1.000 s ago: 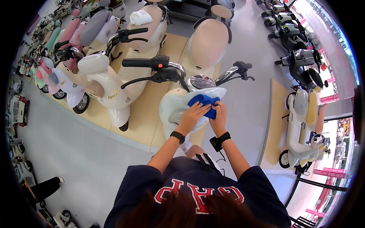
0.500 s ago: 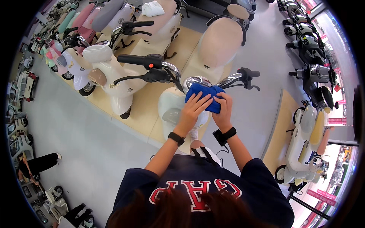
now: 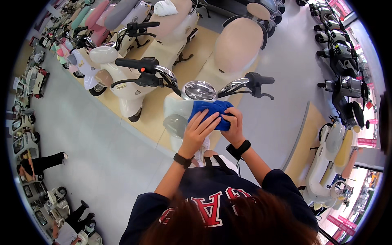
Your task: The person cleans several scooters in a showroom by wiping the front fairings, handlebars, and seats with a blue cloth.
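Note:
A folded blue cloth [image 3: 209, 113] is pressed against the front of a cream scooter [image 3: 174, 107], just below its round chrome-rimmed dial or lamp [image 3: 199, 90]. My left hand [image 3: 199, 130] lies over the cloth's left part, fingers stretched across it and pressing. On the right side of the cloth, my right hand [image 3: 234, 127] grips it with bent fingers. The handlebar's left grip [image 3: 132, 63] and right grip [image 3: 266, 80] stick out beyond my hands, untouched. The cloth hides the body panel under it.
A second cream scooter [image 3: 128, 87] stands close on the left on the same wooden platform [image 3: 153, 130], with more scooters behind. To the right are another platform [image 3: 300, 134], a pale scooter [image 3: 326, 163] and a row of dark ones. A person's dark-trousered leg [image 3: 47, 163] shows far left.
Both hands and the blue cloth have moved down toward me, off the lower edge of the round chrome-rimmed part, which now shows whole. The whole view has also shifted slightly.

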Demonstrator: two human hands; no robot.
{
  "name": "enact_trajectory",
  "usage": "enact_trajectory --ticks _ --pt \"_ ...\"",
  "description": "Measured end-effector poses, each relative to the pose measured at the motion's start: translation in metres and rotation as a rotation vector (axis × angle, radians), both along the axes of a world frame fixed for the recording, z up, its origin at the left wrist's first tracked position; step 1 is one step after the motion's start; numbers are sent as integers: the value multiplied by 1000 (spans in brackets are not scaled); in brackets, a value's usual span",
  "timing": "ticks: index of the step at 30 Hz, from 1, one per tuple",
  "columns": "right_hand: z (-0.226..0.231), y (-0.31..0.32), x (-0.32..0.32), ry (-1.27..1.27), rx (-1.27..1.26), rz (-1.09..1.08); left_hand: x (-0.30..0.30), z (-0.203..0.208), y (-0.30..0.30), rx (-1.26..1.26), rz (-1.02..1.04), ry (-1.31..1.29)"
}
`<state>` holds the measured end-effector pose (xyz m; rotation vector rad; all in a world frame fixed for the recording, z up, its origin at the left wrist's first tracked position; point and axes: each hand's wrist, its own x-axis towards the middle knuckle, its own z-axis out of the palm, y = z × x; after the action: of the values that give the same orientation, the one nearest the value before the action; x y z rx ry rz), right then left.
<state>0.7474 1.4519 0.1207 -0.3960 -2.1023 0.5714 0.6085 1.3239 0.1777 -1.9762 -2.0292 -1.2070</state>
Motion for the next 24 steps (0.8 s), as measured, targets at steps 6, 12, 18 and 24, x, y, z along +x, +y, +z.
enact_trajectory --ticks 6,12,18,24 --pt "-12 -4 -47 -44 -5 10 -19 -55 -7 50 133 -120" --pt "-31 -23 -6 -240 -65 4 10 -88 -26 -18 85 -225" --pt "-16 0 52 -384 -221 104 39 -83 -6 -105 -82 -344" --pt "60 104 54 -83 118 -64 58 8 103 133 -40 -125"
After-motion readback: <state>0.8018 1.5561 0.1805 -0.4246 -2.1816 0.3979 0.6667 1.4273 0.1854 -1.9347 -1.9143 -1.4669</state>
